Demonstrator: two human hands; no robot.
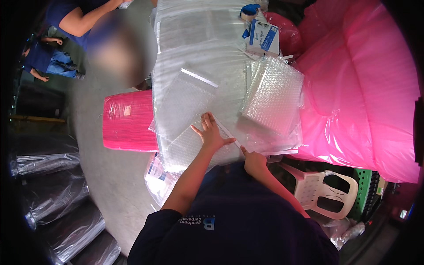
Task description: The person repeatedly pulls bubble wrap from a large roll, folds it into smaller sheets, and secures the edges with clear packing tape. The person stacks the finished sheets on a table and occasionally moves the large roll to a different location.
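Flat on the surface [194,39], the pouch [183,145] lies under my spread left hand [212,134], its strip [226,129] slanting down-right toward my nearer right hand [255,162], whose pinch I cannot tell.

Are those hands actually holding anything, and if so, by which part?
The left hand lies spread on a bubble pouch, gripping nothing. The right hand is at the near end of the pouch's white strip; whether it pinches is unclear.
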